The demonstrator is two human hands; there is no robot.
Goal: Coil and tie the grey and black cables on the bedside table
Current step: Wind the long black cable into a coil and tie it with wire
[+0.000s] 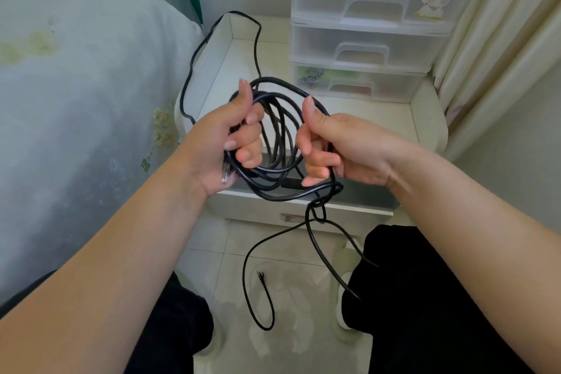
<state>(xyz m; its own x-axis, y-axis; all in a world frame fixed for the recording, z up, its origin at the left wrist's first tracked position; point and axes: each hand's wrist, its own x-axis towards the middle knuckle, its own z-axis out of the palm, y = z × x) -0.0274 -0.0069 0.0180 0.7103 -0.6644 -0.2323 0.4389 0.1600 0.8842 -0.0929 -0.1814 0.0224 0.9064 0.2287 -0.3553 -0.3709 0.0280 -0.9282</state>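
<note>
We take the bedside table (425, 118) as our landmark. On its back right part stands a stack of drawers (373, 30). A bed (76, 85) lies left of the table, a curtain (491, 39) right of it. In front of the table our left hand (227, 143) and right hand (331, 146) hold a coiled cable (273, 136); one strand runs back over the table's left rim, another hangs down to the floor (291, 307) before the table

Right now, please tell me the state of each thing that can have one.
Black cable: partly coiled, not tied; loose lengths trail over the table's edge and toward the floor.
Left hand: grips one side of the coil.
Right hand: grips the other side.
Plastic drawers: all closed.
Table drawer: closed.
</note>
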